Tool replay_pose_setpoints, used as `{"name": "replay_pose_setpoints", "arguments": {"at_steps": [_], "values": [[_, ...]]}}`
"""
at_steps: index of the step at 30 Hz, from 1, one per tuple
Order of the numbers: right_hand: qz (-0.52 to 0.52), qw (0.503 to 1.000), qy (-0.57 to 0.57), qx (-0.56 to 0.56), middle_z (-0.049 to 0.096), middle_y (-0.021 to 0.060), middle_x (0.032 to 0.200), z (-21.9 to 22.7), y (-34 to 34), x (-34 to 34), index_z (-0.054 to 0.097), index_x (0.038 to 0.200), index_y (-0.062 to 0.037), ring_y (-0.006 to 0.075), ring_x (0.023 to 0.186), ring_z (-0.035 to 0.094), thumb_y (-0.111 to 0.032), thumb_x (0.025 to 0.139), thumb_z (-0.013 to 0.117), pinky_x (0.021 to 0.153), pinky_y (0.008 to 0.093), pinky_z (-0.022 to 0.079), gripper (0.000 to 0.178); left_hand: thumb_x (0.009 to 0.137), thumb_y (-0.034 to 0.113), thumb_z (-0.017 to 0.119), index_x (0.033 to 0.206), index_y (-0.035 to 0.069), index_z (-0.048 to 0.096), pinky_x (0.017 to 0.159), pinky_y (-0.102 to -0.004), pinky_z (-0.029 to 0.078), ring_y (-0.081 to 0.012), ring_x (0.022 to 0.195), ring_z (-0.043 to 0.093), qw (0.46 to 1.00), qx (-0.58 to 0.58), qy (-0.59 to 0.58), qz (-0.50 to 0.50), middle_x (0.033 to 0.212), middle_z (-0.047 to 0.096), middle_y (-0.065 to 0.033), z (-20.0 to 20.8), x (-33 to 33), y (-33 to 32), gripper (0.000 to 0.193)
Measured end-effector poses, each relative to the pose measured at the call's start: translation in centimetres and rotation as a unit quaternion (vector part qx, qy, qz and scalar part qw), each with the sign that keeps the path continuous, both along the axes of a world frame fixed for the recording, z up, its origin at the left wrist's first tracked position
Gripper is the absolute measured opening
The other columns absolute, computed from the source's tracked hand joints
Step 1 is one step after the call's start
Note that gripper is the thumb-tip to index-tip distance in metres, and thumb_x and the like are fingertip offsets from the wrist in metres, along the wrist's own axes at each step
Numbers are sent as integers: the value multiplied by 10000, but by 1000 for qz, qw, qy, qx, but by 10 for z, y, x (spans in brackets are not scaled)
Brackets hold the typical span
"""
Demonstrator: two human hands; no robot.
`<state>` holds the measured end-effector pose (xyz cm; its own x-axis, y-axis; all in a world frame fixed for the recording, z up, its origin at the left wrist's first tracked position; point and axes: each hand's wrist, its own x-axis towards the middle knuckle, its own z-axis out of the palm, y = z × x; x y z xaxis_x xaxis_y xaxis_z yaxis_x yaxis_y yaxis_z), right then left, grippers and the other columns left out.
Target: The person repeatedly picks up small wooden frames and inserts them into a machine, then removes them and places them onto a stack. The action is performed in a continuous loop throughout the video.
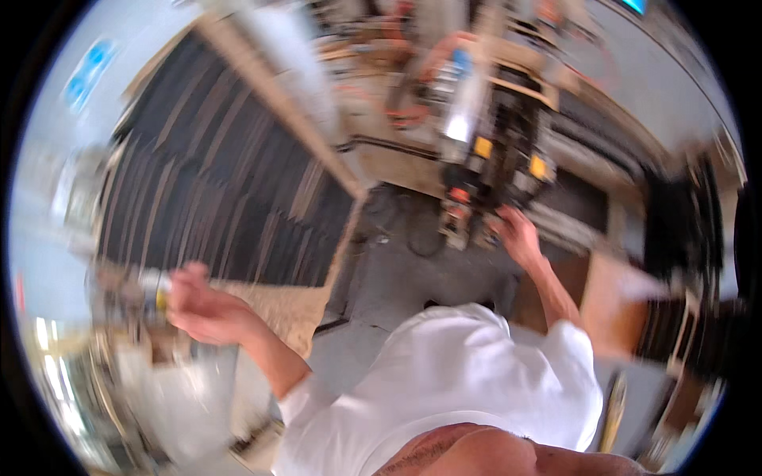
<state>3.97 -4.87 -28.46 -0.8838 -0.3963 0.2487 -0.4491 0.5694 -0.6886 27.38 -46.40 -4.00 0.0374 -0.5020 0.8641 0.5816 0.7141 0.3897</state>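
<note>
Motion blurs the whole view. My left hand is raised at the left, beside the near edge of a stack of dark strips or boards with pale lines between them. Its fingers look bent but are smeared. A small white and yellow thing shows right beside these fingers; whether they touch it cannot be made out. Ahead to the right, my right hand reaches the near end of a dark machine with yellow patches and a shiny metal cylinder. Its fingertips blur into the machine's lower parts.
A pale wooden board edge borders the stack. Orange hoses hang by the machine. At the right stand a light brown panel and dark hanging material. Grey floor lies between the stack and the machine.
</note>
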Motion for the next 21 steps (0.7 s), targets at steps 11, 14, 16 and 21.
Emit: {"name": "replay_pose_setpoints", "arguments": {"at_steps": [11,14,16,21], "values": [[-325,893,236,202,626,153,988,61,296,11,633,977,-59,354,947,602,-86,728,679,806,443,497,255,997,296,512,1137,17,589,768,-315,543,-170,880,646,525,367,-603,-474,1040,655,-98,-271,-108,230,322],[-474,792,217,318,619,146,994,70,425,46,633,949,-64,328,965,602,-114,721,693,809,440,499,240,994,257,522,1159,24,579,769,-299,541,-149,884,635,503,324,-638,-484,1075,643,-82,-289,-129,244,291],[-564,707,159,396,614,140,1006,82,479,78,626,970,-65,328,970,603,-174,742,698,808,444,499,263,992,257,525,1159,28,580,768,-291,539,-146,883,634,499,314,-657,-471,1069,644,-76,-293,-145,258,289],[-663,684,-74,295,653,173,1042,71,571,139,607,1021,-85,380,1024,605,-281,823,647,849,475,482,281,981,267,544,1164,38,585,754,-280,534,-142,880,635,508,293,-661,-468,1039,647,-55,-296,-174,298,296]]}}
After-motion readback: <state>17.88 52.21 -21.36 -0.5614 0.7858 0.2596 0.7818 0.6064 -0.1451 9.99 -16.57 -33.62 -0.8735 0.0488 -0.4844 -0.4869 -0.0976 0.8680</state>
